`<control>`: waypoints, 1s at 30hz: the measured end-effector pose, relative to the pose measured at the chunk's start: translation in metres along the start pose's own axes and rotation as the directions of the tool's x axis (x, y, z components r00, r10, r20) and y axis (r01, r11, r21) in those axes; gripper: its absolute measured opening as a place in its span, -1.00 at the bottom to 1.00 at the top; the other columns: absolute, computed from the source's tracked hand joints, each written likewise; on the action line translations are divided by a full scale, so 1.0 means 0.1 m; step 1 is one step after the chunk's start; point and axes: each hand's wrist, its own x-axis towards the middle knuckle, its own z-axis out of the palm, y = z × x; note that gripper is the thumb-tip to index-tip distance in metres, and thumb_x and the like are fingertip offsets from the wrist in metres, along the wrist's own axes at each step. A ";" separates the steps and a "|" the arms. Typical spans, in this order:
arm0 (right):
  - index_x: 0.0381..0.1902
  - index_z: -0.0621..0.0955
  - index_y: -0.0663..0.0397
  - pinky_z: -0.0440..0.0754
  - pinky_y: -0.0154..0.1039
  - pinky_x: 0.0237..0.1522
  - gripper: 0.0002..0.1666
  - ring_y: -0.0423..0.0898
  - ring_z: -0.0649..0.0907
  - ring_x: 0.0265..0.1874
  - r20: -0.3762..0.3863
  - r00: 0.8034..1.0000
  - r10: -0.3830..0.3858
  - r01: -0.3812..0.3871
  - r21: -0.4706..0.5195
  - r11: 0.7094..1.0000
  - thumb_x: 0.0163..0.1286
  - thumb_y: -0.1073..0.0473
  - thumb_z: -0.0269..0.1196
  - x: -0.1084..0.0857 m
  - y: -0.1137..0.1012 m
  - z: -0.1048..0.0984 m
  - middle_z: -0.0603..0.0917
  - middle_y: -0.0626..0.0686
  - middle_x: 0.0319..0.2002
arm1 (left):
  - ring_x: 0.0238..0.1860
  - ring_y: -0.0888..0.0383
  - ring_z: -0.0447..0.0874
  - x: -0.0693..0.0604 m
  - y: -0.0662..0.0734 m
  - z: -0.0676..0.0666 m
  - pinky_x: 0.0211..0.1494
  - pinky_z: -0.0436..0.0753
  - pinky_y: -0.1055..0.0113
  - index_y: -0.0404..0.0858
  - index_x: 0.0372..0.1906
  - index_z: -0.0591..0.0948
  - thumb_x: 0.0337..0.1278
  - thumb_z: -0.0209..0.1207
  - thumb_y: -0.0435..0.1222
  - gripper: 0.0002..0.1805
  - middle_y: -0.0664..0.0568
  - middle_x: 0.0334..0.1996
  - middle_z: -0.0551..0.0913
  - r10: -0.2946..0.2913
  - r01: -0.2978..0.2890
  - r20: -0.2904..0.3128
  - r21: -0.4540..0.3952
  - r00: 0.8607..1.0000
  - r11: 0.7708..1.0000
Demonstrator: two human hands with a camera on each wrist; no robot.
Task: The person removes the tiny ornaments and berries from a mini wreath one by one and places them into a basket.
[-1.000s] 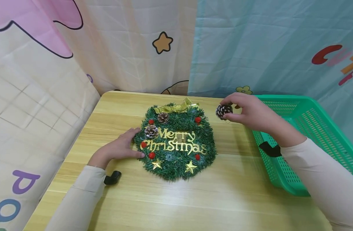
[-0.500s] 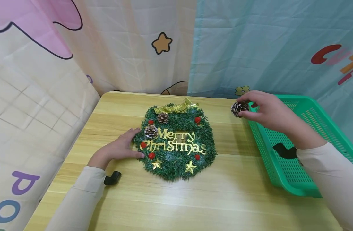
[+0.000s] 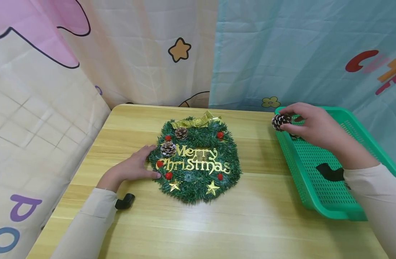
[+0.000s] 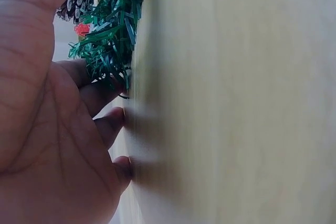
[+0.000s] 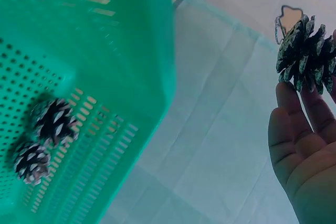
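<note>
Right hand: thumb and fingertips pinch a pinecone; the hand is at about 2 o'clock from the wreath's middle, with the fingers closed in only as far as the cone's width.
Held pinecone: dark with pale scale tips; the cone overlaps the basket's 10 to 11 o'clock corner in the head view, and a small wire loop stands out from it in the right wrist view.
Left hand: at the wreath's 9 o'clock edge, the left hand has thumb and fingers apart, touching the greenery, and fingertips resting on the tabletop.
Wreath: green tinsel, lying flat; the wreath carries gold "Merry Christmas" lettering across its middle.
Wreath trim: gold ribbon at 12 o'clock, two small pinecones at 10 and 11, gold stars at 5 and between 7 and 8, red berries around the ring.
Basket: green and perforated, at 3 o'clock from the wreath; the basket has two more pinecones lying side by side inside.
Surface: a pale wood-grain table.
Backdrop: printed curtains beyond the table's 12 o'clock edge.
</note>
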 end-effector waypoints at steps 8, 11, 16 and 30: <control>0.25 0.55 0.05 0.49 -0.35 -0.27 -0.47 0.10 0.54 0.05 -0.008 0.996 0.090 -0.089 0.024 0.996 0.42 -0.04 0.28 -0.06 0.22 -0.02 0.57 0.11 0.10 | 0.51 -0.37 -0.23 0.01 -0.01 0.00 0.41 -0.02 -0.35 -0.26 0.59 -0.02 -0.11 0.45 0.19 0.29 -0.36 0.54 -0.13 0.003 -0.003 0.000 0.007 1.000 1.000; 0.29 0.51 0.09 0.54 -0.28 -0.23 -0.43 0.18 0.56 0.04 0.001 0.992 0.124 -0.124 0.041 0.991 0.44 -0.06 0.25 -0.06 0.29 -0.01 0.55 0.16 0.12 | 0.51 -0.37 -0.22 0.01 -0.01 0.00 0.41 -0.02 -0.35 -0.26 0.59 -0.02 -0.11 0.45 0.19 0.29 -0.37 0.54 -0.13 0.004 -0.004 0.000 0.003 1.000 1.000; 0.34 0.45 0.11 0.57 -0.15 -0.21 -0.35 0.27 0.57 0.05 -0.002 0.983 0.184 -0.184 0.061 0.981 0.45 -0.13 0.21 -0.07 0.46 -0.01 0.50 0.23 0.18 | 0.51 -0.38 -0.22 0.02 -0.01 0.00 0.41 -0.02 -0.36 -0.26 0.59 -0.02 -0.12 0.45 0.19 0.29 -0.36 0.54 -0.13 0.003 -0.003 0.003 0.000 1.000 1.000; 0.38 0.37 0.19 0.42 0.35 -0.02 -0.21 0.36 0.38 0.20 0.037 0.961 0.275 -0.277 0.048 0.960 0.46 -0.27 0.12 -0.11 0.86 0.04 0.42 0.37 0.24 | 0.51 -0.37 -0.23 0.00 0.00 0.00 0.41 -0.03 -0.36 -0.25 0.59 -0.02 -0.10 0.44 0.18 0.28 -0.37 0.54 -0.13 0.001 -0.001 0.001 -0.010 1.000 1.000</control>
